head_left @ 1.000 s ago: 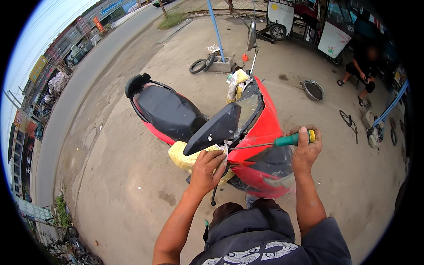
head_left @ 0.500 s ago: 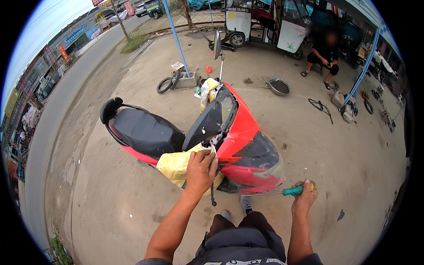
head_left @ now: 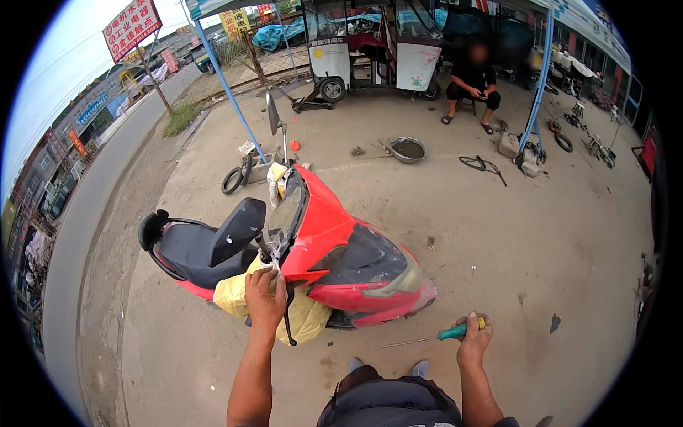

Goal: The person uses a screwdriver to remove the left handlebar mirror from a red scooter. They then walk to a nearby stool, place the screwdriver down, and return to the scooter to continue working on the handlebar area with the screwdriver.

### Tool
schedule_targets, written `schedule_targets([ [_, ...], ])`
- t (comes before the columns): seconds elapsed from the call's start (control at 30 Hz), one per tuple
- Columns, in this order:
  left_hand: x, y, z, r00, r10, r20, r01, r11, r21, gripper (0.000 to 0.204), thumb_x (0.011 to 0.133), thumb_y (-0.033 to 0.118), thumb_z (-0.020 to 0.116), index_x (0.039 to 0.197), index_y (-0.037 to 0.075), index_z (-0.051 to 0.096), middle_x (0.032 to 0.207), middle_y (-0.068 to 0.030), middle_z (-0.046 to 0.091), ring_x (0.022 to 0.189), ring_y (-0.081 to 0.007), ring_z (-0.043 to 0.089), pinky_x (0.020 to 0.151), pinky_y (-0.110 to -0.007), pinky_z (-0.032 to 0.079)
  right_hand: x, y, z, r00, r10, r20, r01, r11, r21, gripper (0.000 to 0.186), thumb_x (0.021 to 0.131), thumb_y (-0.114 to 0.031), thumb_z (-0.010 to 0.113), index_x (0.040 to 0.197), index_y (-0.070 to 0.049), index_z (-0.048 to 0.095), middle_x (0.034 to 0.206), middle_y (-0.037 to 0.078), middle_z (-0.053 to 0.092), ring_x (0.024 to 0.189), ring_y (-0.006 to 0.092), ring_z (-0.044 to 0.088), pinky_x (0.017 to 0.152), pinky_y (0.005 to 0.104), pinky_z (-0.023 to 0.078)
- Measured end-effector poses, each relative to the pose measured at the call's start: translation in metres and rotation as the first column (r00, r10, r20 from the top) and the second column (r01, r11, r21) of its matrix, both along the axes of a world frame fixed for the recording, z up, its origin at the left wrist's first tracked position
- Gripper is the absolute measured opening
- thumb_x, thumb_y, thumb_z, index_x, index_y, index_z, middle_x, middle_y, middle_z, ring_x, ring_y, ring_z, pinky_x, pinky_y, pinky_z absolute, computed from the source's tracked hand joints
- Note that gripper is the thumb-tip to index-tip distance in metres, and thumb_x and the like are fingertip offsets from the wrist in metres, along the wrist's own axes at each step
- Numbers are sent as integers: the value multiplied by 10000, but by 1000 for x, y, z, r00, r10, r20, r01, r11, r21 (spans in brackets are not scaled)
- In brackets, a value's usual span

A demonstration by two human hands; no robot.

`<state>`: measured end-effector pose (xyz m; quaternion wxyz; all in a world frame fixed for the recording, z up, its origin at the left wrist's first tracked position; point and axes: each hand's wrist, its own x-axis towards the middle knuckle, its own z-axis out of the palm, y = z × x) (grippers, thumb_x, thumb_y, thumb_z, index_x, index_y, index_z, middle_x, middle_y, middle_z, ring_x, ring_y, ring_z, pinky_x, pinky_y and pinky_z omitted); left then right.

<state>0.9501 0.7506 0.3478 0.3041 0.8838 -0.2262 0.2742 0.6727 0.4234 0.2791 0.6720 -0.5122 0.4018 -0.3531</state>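
Observation:
A red and black scooter stands in front of me, its nose toward the right. My left hand is closed over the near end of its handlebar, beside the black brake lever. A yellow padded handlebar cover hangs around and below that hand; the grip itself is hidden. Behind the handlebar a dark panel stands tilted over the seat. Away from the scooter, my right hand is wrapped around a screwdriver with a green and yellow handle, its long shaft pointing left.
A metal basin sits on the concrete beyond the scooter, near loose tyres and a blue post. Farther back, a person sits by a white three-wheeler. A road runs along the left.
My view has shifted, so the scooter appears lower and farther left. My feet now stand side by side. The left hand stays at the handlebar; the screwdriver remains in the right.

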Motion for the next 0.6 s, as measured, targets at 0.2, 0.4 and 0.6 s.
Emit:
schedule_targets([
  [0.2, 30, 13, -6, 975, 171, -140, -198, 955, -219, 147, 908, 71, 634, 967, -63, 640, 772, -125, 670, 668, -181, 612, 632, -339, 487, -23, -64, -11, 991, 135, 1, -134, 987, -83, 226, 947, -163, 650, 965, 1, 496, 773, 132, 655, 679, 201, 665, 619, 333, 573],
  [0.4, 68, 7, -8, 945, 284, -163, -297, 953, -64, 151, 864, 61, 674, 934, -71, 648, 793, -152, 687, 693, -242, 643, 658, -377, 498, -92, -139, -49, 984, -7, -179, -35, 973, -227, 222, 940, -132, 652, 946, 17, 488, 771, 137, 668, 684, 192, 670, 629, 318, 566],
  [0.6, 133, 68, -61, 892, 438, -111, -426, 897, 117, 450, 828, 214, 721, 1078, -135, 585, 974, -308, 624, 888, -473, 616, 802, -497, 487, -158, -192, -45, 975, -209, -79, 203, 977, -72, 216, 931, -124, 652, 939, 33, 505, 763, 141, 674, 688, 173, 670, 616, 305, 548],
])
